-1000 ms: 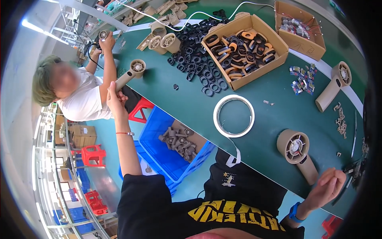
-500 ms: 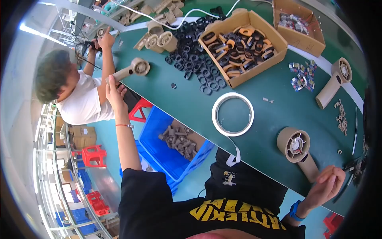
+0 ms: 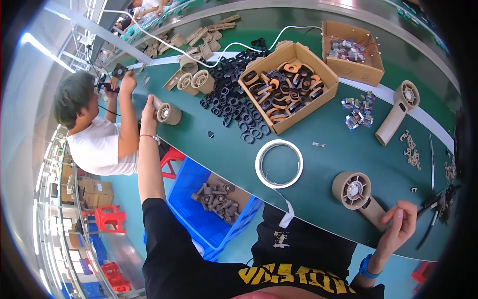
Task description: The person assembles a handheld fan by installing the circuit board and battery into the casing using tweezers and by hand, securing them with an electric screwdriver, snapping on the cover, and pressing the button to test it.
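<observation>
My left hand (image 3: 148, 112) is stretched far out to the left over the green table (image 3: 318, 164). It grips the handle of a beige hair dryer shell (image 3: 169, 113) that lies at the table's edge. My right hand (image 3: 401, 223) is at the near right edge, its fingers closed round the handle end of a second beige hair dryer shell (image 3: 354, 190), whose round fan end faces up. A white tape ring (image 3: 260, 164) lies flat on the table between my two hands.
A co-worker in a white shirt (image 3: 99, 147) works at the far left. A cardboard box of orange and black rings (image 3: 326, 97), a heap of black rings (image 3: 234, 107), a smaller parts box (image 3: 366, 72) and a third dryer shell (image 3: 397, 113) lie on the table. A blue bin (image 3: 186, 184) stands below.
The view has slid down and a little left as my head moved. Both hands keep their hold on the same dryer shells. The co-worker's head has moved slightly.
</observation>
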`<state>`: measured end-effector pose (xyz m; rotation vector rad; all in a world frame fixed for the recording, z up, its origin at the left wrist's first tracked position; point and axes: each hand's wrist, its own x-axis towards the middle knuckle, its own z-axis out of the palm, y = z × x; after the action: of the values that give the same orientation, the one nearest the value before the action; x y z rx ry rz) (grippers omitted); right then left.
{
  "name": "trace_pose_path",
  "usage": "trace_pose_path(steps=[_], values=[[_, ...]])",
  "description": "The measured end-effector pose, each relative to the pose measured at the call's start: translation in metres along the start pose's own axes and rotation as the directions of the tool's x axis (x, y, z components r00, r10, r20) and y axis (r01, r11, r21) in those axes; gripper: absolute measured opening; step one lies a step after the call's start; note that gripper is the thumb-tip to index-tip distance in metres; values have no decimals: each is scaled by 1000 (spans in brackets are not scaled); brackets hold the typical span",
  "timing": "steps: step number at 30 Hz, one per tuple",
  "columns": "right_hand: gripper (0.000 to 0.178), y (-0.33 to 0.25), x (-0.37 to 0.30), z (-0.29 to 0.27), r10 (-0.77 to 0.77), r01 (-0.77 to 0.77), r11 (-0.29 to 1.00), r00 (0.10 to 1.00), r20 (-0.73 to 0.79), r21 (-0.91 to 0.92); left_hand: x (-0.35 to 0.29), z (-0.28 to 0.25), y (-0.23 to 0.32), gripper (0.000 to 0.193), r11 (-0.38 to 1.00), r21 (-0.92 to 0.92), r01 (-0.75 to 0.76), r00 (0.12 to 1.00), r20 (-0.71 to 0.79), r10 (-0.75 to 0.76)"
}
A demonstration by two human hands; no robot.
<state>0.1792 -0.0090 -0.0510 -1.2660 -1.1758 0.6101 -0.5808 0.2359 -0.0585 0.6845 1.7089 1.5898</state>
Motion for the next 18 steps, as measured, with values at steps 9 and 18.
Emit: trace_pose_path(steps=[9,18], values=[[13,-5,0,2,28,-27,999,999,26,-40,-95,40,13,70,975,-105,-199,931,-332,154],[14,-2,-1,2,-18,16,997,1000,-20,-72,-399,196,2,17,693,60,-719,689,200,697]])
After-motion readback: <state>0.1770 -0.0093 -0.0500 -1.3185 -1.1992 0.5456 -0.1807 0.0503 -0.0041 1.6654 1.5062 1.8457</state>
